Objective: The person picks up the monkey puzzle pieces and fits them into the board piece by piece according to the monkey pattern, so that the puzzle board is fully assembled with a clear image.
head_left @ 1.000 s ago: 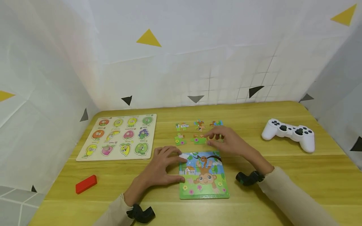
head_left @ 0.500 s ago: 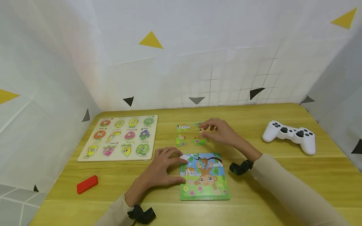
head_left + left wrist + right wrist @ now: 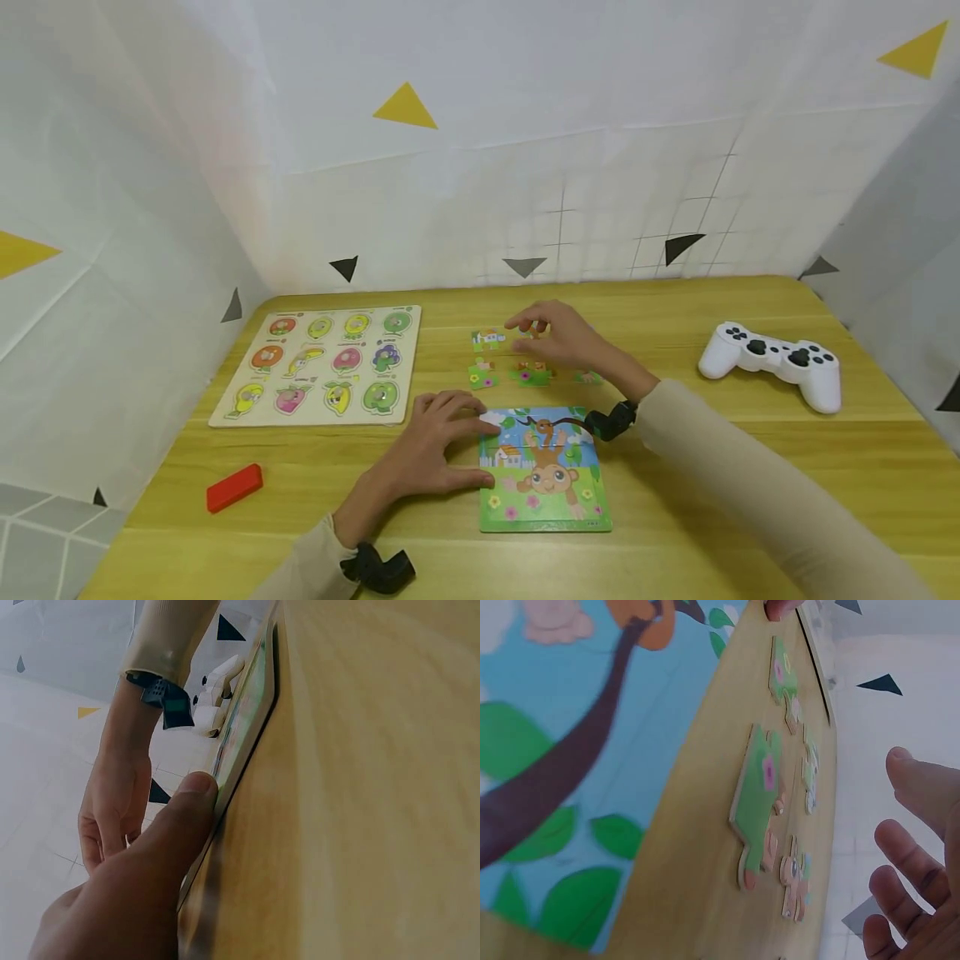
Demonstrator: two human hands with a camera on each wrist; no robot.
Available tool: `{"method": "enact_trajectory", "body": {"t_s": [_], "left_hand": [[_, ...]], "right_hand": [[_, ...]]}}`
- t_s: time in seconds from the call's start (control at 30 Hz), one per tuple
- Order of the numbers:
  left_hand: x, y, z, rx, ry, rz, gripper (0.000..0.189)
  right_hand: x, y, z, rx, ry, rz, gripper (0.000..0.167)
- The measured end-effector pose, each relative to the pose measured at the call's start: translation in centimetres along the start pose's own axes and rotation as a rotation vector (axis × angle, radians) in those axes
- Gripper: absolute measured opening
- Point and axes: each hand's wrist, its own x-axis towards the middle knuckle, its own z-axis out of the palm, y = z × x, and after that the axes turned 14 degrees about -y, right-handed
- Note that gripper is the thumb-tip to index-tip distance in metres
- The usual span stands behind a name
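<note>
My left hand rests at the left edge of a square monkey jigsaw board, index finger and thumb touching its border. In the left wrist view the thumb lies along the board's edge. My right hand hovers over the loose jigsaw pieces behind the board, fingers slightly bent and thumb apart, holding nothing. Near its fingertips lies a piece with a house; a flower piece and a green piece lie in front. The hand partly hides the pieces beneath it.
At the left lies a wooden fruit puzzle board, with a red block in front of it. A white game controller sits at the right. White sheeting stands behind the wooden table.
My right hand has moved left across the loose pieces, from the right-hand ones toward the house piece. The left hand has stayed at the board's edge.
</note>
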Motion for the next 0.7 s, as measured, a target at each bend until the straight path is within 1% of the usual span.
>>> {"method": "enact_trajectory", "body": {"t_s": [0.23,0.5,0.7], "left_hand": [[0.1,0.0,0.0,0.007,-0.001,-0.002,0.058],[0.0,0.0,-0.1,0.006,-0.004,-0.007,0.058],[-0.1,0.0,0.0,0.005,-0.009,-0.013,0.058]], "right_hand": [[1.9,0.1,0.0,0.012,-0.010,0.003,0.035],[3.7,1.0,0.1,-0.032,-0.029,0.003,0.034],[4.6,1.2,0.3,-0.092,-0.058,0.059,0.033]]}}
